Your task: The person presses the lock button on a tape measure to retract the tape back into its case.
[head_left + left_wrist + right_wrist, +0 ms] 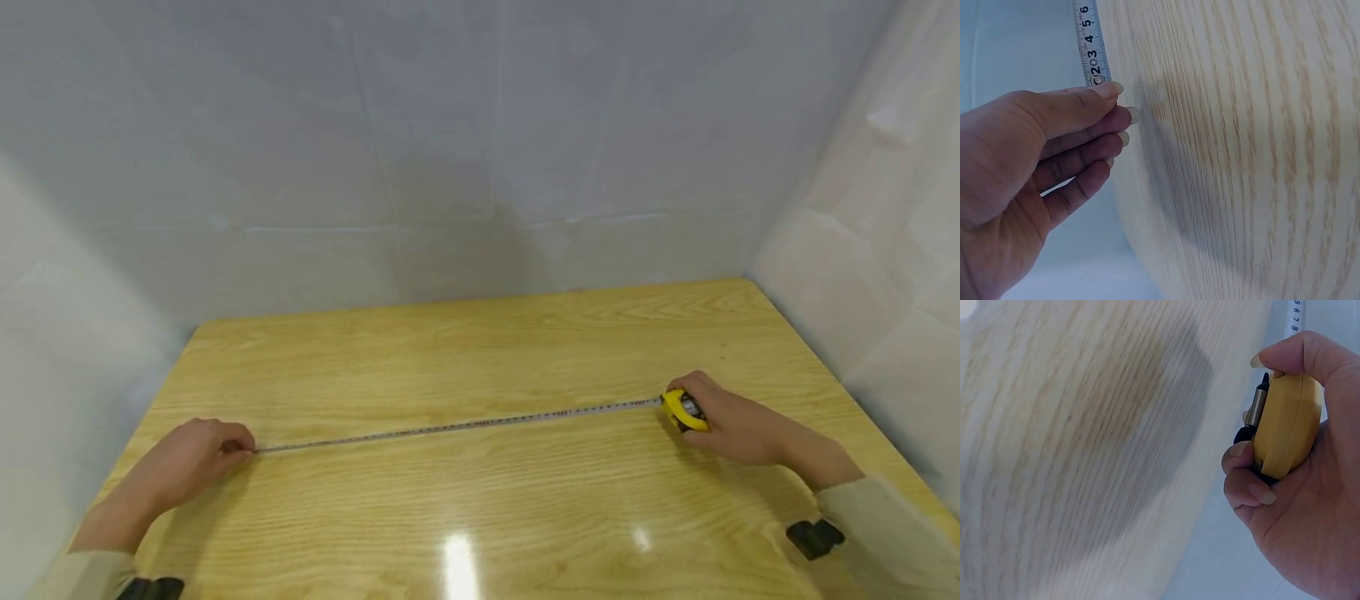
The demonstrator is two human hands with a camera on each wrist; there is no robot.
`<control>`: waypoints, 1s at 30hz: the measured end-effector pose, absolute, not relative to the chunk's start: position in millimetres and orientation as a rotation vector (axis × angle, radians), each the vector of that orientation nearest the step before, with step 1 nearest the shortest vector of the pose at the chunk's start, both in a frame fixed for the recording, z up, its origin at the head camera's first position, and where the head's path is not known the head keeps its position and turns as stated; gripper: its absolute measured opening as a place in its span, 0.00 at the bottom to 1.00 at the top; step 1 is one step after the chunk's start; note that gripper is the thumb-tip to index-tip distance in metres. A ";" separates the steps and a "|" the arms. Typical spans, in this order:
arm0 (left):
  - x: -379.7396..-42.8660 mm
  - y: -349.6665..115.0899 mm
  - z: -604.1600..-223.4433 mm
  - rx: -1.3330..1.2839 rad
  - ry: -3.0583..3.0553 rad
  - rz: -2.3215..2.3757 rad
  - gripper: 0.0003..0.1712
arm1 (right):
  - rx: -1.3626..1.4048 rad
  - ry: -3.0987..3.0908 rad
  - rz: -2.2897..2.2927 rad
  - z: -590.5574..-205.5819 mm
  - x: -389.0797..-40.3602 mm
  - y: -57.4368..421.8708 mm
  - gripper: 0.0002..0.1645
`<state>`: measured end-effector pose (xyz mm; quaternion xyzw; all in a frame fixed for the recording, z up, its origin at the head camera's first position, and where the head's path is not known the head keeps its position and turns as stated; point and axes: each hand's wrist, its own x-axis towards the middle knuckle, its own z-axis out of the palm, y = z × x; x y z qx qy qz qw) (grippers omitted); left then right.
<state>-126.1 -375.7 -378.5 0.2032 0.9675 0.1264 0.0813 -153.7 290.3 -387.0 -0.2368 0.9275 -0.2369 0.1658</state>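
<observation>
A yellow tape measure (685,411) sits in my right hand (738,425), whose fingers curl round its case. In the right wrist view the case (1291,425) shows its metal clip, and the thumb lies at its top end near the blade. Its pulled-out blade (465,426) runs across the table in a nearly straight line to the left. At the blade's far end my left hand (197,458) pinches the tip between thumb and fingers. The left wrist view shows printed numbers on the blade (1090,40) just past the thumb; the end hook is hidden by the fingers.
Under both hands is a wood-grain table (480,358) with rounded back corners. Pale sheeting (450,125) hangs behind it and along both sides. A black device (815,539) is strapped at the right wrist, and another (152,588) at the left.
</observation>
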 end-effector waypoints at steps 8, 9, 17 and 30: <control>-123.2 -374.4 -375.0 0.607 2.890 0.389 0.04 | -0.701 2.636 -0.695 -386.0 -152.8 285.4 0.28; -122.4 -374.1 -374.4 0.602 2.888 0.392 0.04 | -0.703 2.637 -0.696 -386.3 -153.1 285.2 0.28; -123.2 -372.1 -372.4 0.594 2.883 0.381 0.04 | -0.698 2.641 -0.696 -388.4 -155.6 283.7 0.28; -126.7 -363.1 -375.8 0.607 2.869 0.428 0.04 | -0.718 2.664 -0.671 -389.4 -158.5 276.1 0.28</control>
